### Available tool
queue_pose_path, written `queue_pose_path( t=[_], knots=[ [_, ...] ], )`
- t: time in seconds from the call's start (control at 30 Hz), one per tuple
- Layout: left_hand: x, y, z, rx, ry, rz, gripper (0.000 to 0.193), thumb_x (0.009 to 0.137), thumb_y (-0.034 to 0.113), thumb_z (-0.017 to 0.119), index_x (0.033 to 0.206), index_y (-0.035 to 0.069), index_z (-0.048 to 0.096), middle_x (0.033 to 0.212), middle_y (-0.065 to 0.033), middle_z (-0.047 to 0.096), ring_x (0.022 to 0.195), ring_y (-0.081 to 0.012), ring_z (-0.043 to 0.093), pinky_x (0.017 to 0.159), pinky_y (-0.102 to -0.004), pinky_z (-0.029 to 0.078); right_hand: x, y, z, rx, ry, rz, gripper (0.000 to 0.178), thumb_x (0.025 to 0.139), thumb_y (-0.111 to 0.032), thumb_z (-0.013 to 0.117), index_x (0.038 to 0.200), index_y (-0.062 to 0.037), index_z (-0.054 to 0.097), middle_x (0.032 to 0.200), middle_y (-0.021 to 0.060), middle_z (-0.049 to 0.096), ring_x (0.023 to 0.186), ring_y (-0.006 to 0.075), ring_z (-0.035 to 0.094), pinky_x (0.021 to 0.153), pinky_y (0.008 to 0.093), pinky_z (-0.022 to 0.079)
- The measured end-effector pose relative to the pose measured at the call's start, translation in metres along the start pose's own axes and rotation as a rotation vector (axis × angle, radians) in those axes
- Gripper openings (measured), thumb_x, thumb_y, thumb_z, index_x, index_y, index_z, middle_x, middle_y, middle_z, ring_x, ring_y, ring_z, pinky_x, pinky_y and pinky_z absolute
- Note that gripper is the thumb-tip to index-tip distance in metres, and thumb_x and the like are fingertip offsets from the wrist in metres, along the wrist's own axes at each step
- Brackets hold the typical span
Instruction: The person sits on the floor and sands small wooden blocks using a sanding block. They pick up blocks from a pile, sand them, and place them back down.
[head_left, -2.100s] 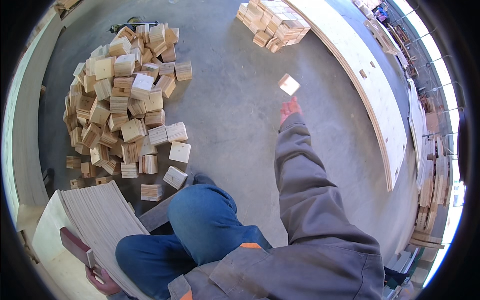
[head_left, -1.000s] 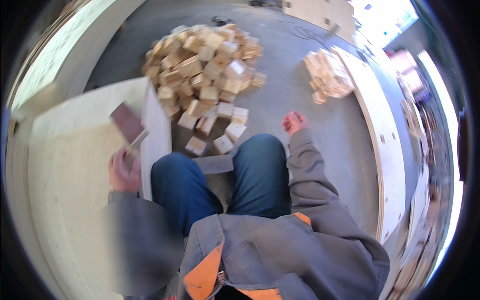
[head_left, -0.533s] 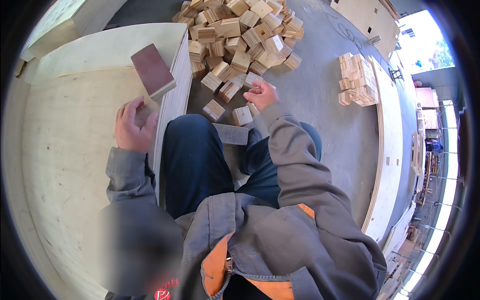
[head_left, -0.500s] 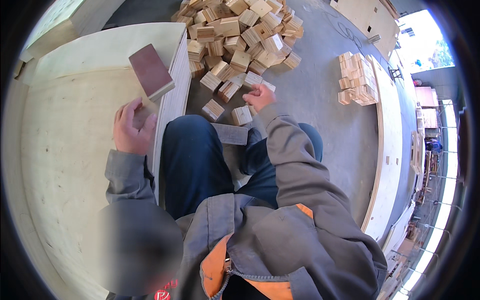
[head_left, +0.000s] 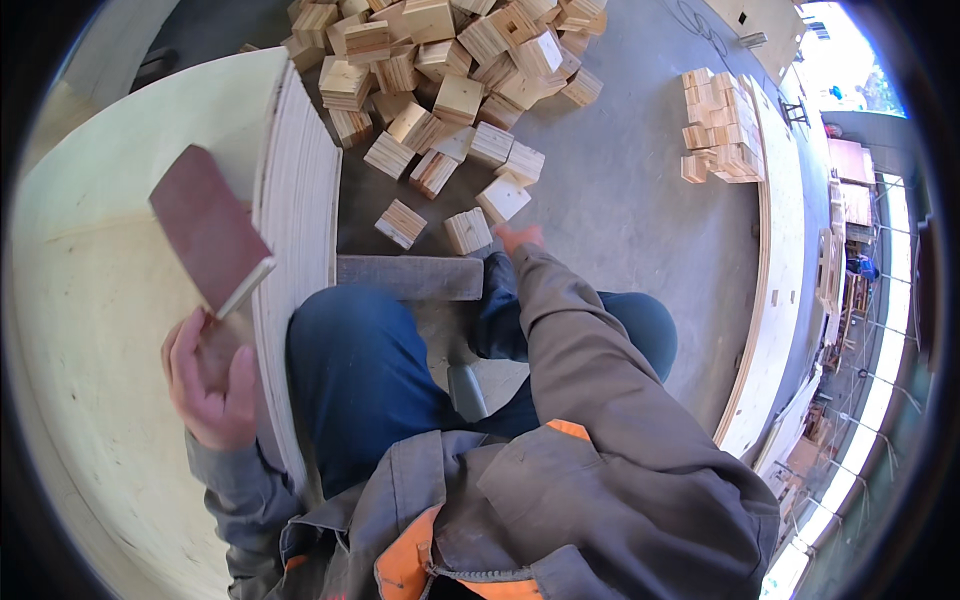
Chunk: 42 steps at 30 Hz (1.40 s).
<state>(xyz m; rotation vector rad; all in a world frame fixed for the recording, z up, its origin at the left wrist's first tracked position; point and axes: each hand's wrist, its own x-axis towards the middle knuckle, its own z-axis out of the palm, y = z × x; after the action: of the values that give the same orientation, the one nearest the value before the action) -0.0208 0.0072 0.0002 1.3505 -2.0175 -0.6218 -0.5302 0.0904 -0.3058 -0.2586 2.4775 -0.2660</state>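
My left hand [head_left: 212, 390] is over the plywood surface at left, fingers curved and thumb apart, with nothing in its grasp. Its fingertips are right at the near end of a reddish-brown, sandpaper-like block [head_left: 208, 225] with a pale edge; whether they touch it I cannot tell. Low over the floor, my right hand [head_left: 522, 238] is closed on the near end of a small wooden block [head_left: 503, 198] with a pale face. Its fingers are partly hidden. Beside it sits another laminated wooden block [head_left: 467, 232], and a further striped block [head_left: 400, 223] lies to the left.
A large heap of wooden blocks [head_left: 458, 98] covers the floor ahead. A thick plywood stack [head_left: 300, 150] stands at my left. A greyish beam [head_left: 410, 277] lies before my knees. Stacked blocks [head_left: 720, 125] stand at the right, beside a long plywood panel [head_left: 775, 290].
My right hand has moved lower in view and now has a wooden block at its fingers. My left hand stays open beside the reddish-brown block. The whole view has shifted.
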Motion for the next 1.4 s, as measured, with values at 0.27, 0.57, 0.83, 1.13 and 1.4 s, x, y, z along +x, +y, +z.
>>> queue_pose_path(
  t=[0.27, 0.57, 0.83, 1.13, 1.4],
  knots=[
    [-0.012, 0.0, -0.016, 0.053, -0.077, -0.057, 0.073, 0.094, 0.018, 0.076, 0.156, -0.011, 0.052, 0.152, -0.0292, 0.056, 0.139, -0.0423, 0.057, 0.12, -0.0523, 0.046, 0.069, -0.029, 0.031, 0.09, 0.088, 0.099, 0.138, 0.075, -0.074, 0.092, 0.165, 0.0159, 0.038, 0.168, 0.034, 0.051, 0.159, 0.0435, 0.049, 0.131, 0.0439, 0.041],
    [-0.011, 0.003, -0.015, 0.042, -0.115, -0.097, 0.072, 0.103, 0.025, 0.069, 0.159, -0.014, 0.046, 0.158, -0.0284, 0.05, 0.148, -0.0413, 0.05, 0.125, -0.0536, 0.041, 0.105, -0.048, 0.058, 0.141, 0.167, 0.265, 0.124, 0.066, -0.064, 0.103, 0.153, 0.0107, 0.055, 0.153, 0.0271, 0.067, 0.144, 0.0375, 0.065, 0.122, 0.0453, 0.052],
    [-0.009, 0.007, -0.018, 0.117, -0.139, -0.075, 0.07, 0.102, 0.02, 0.069, 0.159, -0.013, 0.046, 0.158, -0.0287, 0.051, 0.145, -0.0417, 0.052, 0.124, -0.0523, 0.041, 0.116, -0.042, 0.063, 0.202, 0.128, 0.277, 0.102, 0.07, -0.059, 0.097, 0.141, 0.0098, 0.071, 0.148, 0.0279, 0.071, 0.139, 0.0376, 0.069, 0.118, 0.0431, 0.054],
    [0.003, 0.003, -0.005, 0.045, -0.087, 0.005, 0.068, 0.094, 0.012, 0.078, 0.154, -0.009, 0.055, 0.147, -0.0262, 0.061, 0.136, -0.0409, 0.059, 0.119, -0.0501, 0.046, 0.131, 0.011, 0.018, 0.638, -0.159, 0.328, 0.061, 0.087, -0.06, 0.075, 0.131, -0.0183, 0.078, 0.13, 0.0192, 0.076, 0.105, 0.0449, 0.07, 0.077, 0.0598, 0.052],
    [0.013, 0.014, 0.004, 0.052, 0.02, 0.105, 0.059, 0.089, 0.013, 0.086, 0.143, -0.002, 0.067, 0.135, -0.0213, 0.07, 0.123, -0.0389, 0.067, 0.109, -0.047, 0.054, -0.016, -0.046, -0.05, 1.068, -0.381, 0.142, 0.067, 0.092, -0.061, 0.071, 0.147, -0.0236, 0.063, 0.125, 0.0157, 0.074, 0.102, 0.0387, 0.069, 0.085, 0.0501, 0.048]
  ],
)
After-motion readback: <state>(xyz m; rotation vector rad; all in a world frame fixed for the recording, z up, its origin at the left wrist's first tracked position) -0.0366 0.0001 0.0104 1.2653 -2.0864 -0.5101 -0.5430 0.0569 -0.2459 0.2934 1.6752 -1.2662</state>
